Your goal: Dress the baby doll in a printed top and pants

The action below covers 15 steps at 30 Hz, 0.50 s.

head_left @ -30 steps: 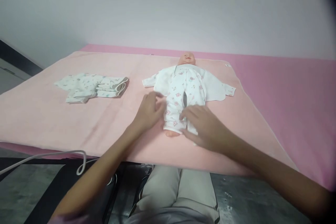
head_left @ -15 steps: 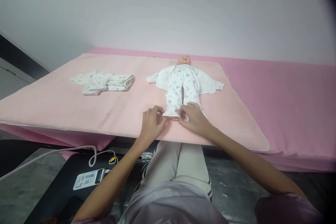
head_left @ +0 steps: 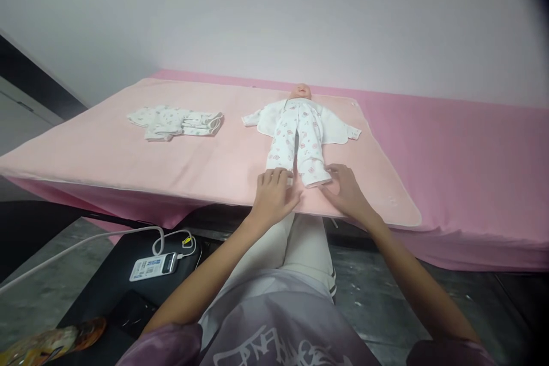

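A baby doll (head_left: pixel 301 91) lies on its back, dressed in a white long-sleeved top (head_left: pixel 334 126) and white printed trousers (head_left: pixel 309 137). My left hand (head_left: pixel 275 191) rests at the cuff of the left-side trouser leg and hides part of that leg end; its fingers are bent, with the thumb held apart. My right hand (head_left: pixel 346 191) touches the side of the other leg's cuff. Its thumb and fingers are spread at the cuff edge.
Folded white printed baby clothes (head_left: pixel 174 123) lie to the left on the peach mat (head_left: pixel 206 171). Pink cloth (head_left: pixel 463 177) covers the table beneath. Lower left, a white power bank (head_left: pixel 151 266) with a cable sits on a black surface (head_left: pixel 100 283).
My left hand has moved right and covers the left-side trouser cuff. My right hand has let go of that cuff and moved right to the other leg. The view has shifted slightly.
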Available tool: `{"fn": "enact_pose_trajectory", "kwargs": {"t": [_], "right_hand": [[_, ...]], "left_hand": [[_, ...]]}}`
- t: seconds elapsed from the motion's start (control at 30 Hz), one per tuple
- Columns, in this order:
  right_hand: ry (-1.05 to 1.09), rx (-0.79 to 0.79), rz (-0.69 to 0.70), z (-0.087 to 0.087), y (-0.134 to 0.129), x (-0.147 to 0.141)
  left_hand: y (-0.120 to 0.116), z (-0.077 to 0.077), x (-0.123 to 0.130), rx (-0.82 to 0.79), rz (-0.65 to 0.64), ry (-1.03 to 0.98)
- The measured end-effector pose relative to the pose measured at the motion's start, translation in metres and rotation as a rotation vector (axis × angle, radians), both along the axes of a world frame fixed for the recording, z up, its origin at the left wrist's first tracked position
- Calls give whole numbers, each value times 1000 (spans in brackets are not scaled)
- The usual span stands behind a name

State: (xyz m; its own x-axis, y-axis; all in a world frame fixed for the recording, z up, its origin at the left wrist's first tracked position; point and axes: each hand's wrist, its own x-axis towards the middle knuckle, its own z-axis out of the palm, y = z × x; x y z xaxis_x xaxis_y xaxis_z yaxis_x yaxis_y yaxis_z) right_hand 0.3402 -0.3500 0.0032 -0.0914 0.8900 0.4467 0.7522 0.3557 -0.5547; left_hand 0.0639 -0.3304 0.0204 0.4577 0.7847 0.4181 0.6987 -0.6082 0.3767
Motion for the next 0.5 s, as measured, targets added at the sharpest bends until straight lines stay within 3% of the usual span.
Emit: {"fn": "enact_pose_trajectory", "kwargs": {"t": [0.13, 0.23, 0.4, 0.5], "right_hand": [[78, -99, -60, -4, 4, 5], [102, -54, -77, 5, -3, -5], [30, -54, 99, 20, -21, -2], [37, -61, 95, 24, -2, 22]], "left_hand": [[22, -6, 36, 9, 0, 86], [24, -6, 40, -7, 7, 54], [5, 7, 5, -9, -17, -22], [27, 18, -23, -17, -14, -66]]}}
